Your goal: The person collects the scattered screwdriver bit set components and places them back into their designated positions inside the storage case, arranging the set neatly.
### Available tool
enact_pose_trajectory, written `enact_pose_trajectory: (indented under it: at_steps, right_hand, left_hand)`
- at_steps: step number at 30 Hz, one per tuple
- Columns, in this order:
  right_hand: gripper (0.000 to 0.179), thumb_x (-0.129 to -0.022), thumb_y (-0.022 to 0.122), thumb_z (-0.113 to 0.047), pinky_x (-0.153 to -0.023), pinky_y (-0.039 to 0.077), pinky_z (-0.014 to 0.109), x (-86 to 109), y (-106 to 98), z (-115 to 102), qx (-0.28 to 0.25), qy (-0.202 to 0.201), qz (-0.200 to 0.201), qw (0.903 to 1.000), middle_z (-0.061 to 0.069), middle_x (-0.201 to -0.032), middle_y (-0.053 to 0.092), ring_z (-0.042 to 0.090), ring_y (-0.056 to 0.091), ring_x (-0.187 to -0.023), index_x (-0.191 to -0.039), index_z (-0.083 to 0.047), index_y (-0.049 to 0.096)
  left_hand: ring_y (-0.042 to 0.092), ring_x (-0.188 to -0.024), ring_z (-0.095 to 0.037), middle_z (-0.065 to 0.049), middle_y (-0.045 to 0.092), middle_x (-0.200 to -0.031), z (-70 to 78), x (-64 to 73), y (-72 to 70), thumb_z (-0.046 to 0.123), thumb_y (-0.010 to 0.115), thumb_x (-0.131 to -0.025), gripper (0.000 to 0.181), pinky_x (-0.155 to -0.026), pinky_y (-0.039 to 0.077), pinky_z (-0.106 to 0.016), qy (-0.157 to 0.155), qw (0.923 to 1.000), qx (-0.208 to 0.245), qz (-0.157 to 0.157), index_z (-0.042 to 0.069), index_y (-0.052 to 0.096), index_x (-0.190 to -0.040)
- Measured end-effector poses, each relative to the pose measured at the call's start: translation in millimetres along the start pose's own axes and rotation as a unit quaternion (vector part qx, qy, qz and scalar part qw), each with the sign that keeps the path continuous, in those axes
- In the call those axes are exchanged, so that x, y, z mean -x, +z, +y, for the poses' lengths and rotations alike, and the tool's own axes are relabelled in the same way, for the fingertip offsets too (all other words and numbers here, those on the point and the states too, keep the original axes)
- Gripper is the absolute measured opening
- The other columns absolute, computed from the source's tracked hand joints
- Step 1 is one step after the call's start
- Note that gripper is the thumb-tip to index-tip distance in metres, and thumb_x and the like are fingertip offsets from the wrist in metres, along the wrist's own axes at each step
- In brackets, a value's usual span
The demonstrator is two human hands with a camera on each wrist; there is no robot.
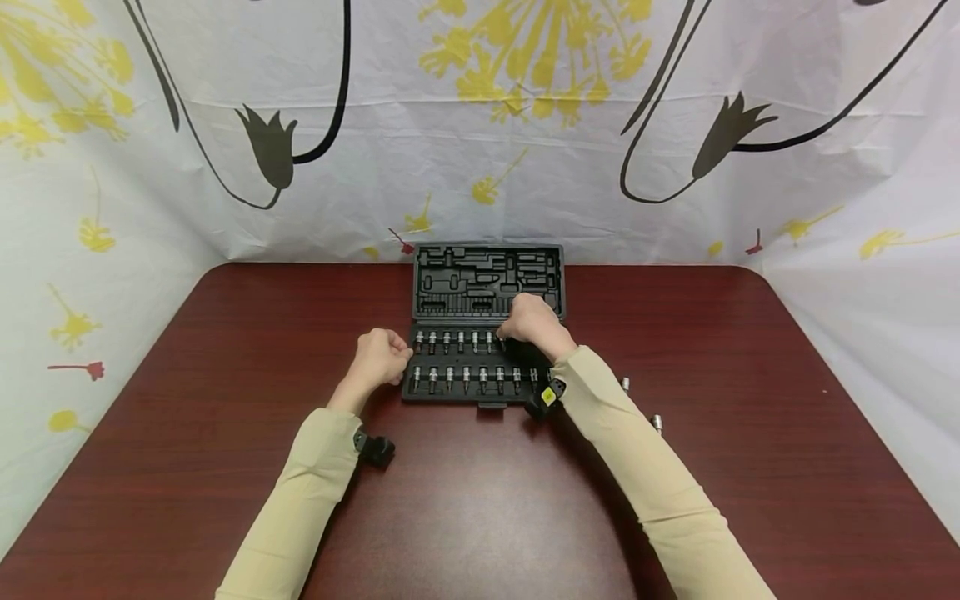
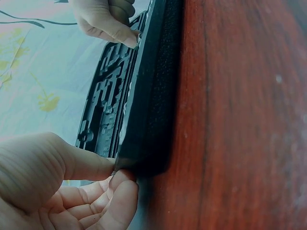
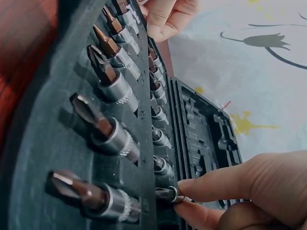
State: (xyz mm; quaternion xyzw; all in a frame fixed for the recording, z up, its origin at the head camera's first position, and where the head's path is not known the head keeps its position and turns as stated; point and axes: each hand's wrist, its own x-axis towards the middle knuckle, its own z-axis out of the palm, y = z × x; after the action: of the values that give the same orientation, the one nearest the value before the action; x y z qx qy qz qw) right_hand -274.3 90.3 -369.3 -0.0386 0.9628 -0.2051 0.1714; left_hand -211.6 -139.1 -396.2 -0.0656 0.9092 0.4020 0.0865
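Observation:
A black socket-bit case (image 1: 457, 358) lies open on the table, its lid (image 1: 487, 283) tilted back toward the wall cloth. Two rows of silver bit sockets (image 3: 120, 91) with pointed or flat tips fill its tray. At the left end of the case, my left hand (image 1: 378, 358) pinches the tray's corner between thumb and fingers. My right hand (image 1: 534, 323) reaches over the back row. Its thumb and forefinger pinch the silver base of one bit socket (image 3: 168, 193), which lies in that row. The right forearm covers part of the tray's right end.
Two loose bit sockets, one nearer (image 1: 657, 423) and one farther (image 1: 626, 383), lie on the dark red table (image 1: 480, 500) beside the right forearm. A patterned white cloth (image 1: 420, 150) hangs behind the table's back edge. A small black camera sits on each wrist.

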Motion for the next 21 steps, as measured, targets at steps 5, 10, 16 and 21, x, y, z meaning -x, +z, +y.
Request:
enact_pose_trajectory:
  at_steps: [5,10,16,21]
  right_hand:
    - [0.025,-0.081,0.073,-0.022,-0.048,0.036,0.029,-0.3,0.1,3.9,0.007,0.007,0.001,1.0,0.001,-0.056,0.044,0.014,0.038,-0.049,-0.071,-0.009,0.055]
    - [0.028,-0.079,0.076,-0.028,-0.053,0.04,0.03,-1.7,-1.1,8.2,0.013,0.012,-0.004,0.9998,0.001,-0.06,0.046,0.014,0.041,-0.052,-0.074,-0.009,0.055]
    - [0.033,-0.078,0.076,-0.035,-0.056,0.043,0.03,-4.3,-7.7,10.3,0.028,0.025,-0.026,0.999,0.001,-0.057,0.052,0.015,0.047,-0.055,-0.068,-0.009,0.06]
    - [0.036,-0.077,0.077,-0.039,-0.067,0.049,0.033,-8.3,-11.2,10.0,0.038,0.025,-0.043,0.9981,0.007,-0.076,0.067,0.02,0.06,-0.072,-0.087,-0.005,0.068]
  left_hand:
    - [0.059,-0.051,-0.013,-0.014,0.066,-0.077,-0.3,0.5,0.5,0.008,0.06,-0.09,0.012,-0.051,0.055,-0.028,-0.006,1.0,-0.001,-0.005,-0.004,0.061,-0.088]
    - [0.059,-0.052,-0.013,-0.014,0.066,-0.077,-0.1,0.9,1.3,0.009,0.06,-0.09,0.012,-0.051,0.055,-0.028,-0.008,0.9999,0.0,-0.007,-0.003,0.061,-0.089]
    - [0.059,-0.051,-0.013,-0.015,0.065,-0.077,0.3,1.1,0.7,0.007,0.059,-0.09,0.012,-0.049,0.054,-0.028,-0.004,1.0,0.003,-0.002,-0.004,0.06,-0.088]
    - [0.058,-0.049,-0.013,-0.015,0.065,-0.076,-0.8,0.4,0.9,0.007,0.06,-0.089,0.011,-0.048,0.054,-0.027,0.002,1.0,0.006,0.005,-0.004,0.06,-0.088]
